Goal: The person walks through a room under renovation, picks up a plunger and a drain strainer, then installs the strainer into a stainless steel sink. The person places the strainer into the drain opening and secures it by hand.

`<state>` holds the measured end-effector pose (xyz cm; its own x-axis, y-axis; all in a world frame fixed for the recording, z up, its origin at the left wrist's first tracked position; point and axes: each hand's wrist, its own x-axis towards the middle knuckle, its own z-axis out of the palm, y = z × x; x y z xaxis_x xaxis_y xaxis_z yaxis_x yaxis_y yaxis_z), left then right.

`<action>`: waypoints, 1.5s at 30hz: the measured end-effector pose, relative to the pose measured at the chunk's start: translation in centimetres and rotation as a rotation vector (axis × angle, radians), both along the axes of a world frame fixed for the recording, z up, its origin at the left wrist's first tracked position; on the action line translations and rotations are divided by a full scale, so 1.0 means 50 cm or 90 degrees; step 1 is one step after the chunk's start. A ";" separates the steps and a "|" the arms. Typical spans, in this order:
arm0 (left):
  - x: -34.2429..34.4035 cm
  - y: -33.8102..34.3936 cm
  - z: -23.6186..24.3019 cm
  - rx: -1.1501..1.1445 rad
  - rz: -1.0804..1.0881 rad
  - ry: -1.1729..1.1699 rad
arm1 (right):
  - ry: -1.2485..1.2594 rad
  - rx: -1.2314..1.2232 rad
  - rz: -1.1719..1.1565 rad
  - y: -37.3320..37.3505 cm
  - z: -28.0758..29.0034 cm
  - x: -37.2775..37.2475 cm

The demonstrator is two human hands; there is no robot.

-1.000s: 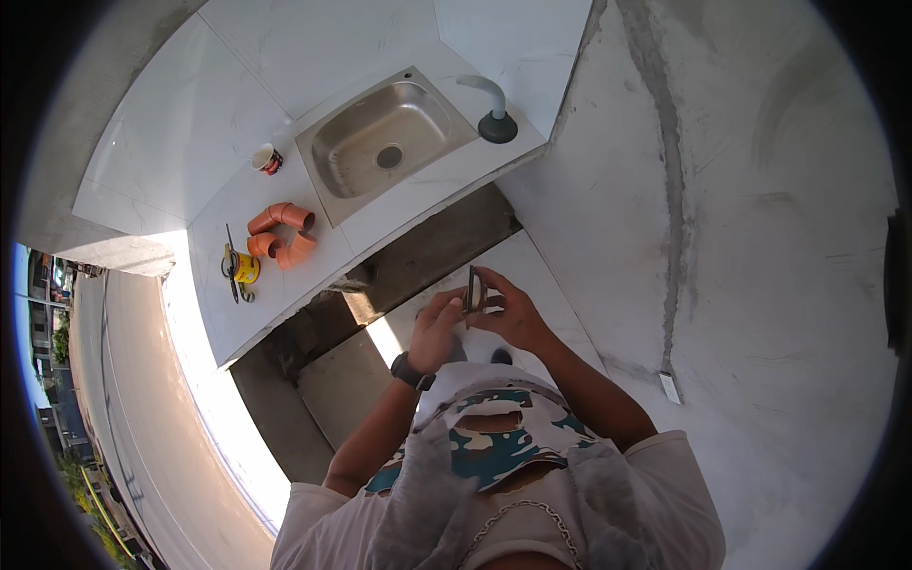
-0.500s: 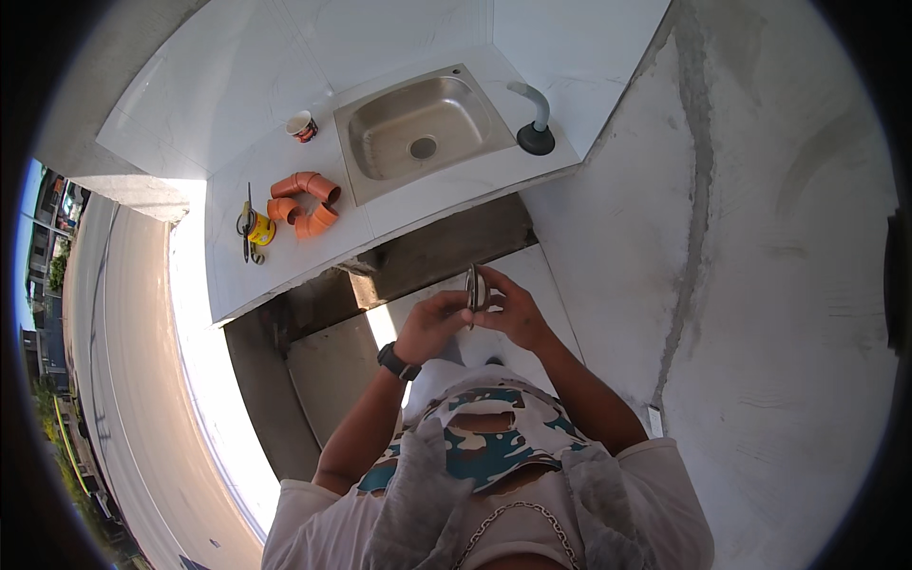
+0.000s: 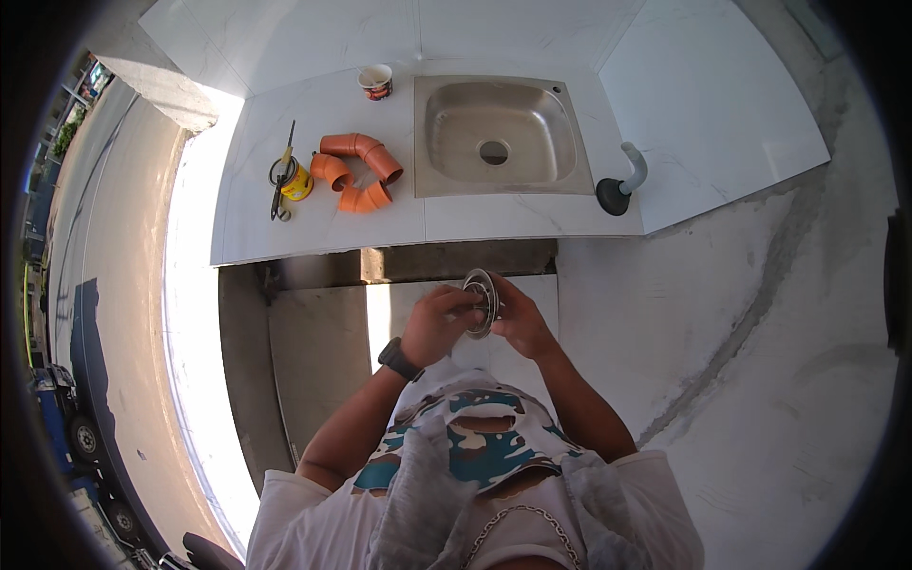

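Note:
My left hand [image 3: 439, 321] and my right hand [image 3: 521, 318] both hold a round metal sink strainer fitting [image 3: 481, 296] in front of my body, below the counter's front edge. The left fingers are curled into its middle, and the right hand grips its far side. Above them on the white marbled counter [image 3: 503, 218] is a steel sink [image 3: 446, 133] with an open drain hole [image 3: 493, 152].
Orange pipe elbows [image 3: 361, 152], a yellow can [image 3: 297, 182] with tools and a white cup [image 3: 375, 81] stand left of the sink; a grey hose with black base [image 3: 614, 195] stands right. A recess [image 3: 318, 323] lies under the counter. A road with a blue vehicle [image 3: 66, 427] is outside left.
The view has turned, bringing the counter nearly square and the vehicle into sight. The fitting has tilted from edge-on to show its round face, with my left fingers moved into its middle.

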<state>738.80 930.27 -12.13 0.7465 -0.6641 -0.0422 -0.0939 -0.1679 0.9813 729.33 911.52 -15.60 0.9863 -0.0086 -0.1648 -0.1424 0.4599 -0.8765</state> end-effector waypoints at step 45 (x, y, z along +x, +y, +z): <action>0.344 -0.152 -0.032 0.021 0.173 0.038 | 0.176 -0.290 0.086 -0.156 0.078 0.430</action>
<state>756.02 922.65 -13.73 0.8924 -0.4376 -0.1101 0.0170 -0.2112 0.9773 750.84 903.72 -11.68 0.9041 -0.0158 -0.4271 -0.4271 0.0048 -0.9042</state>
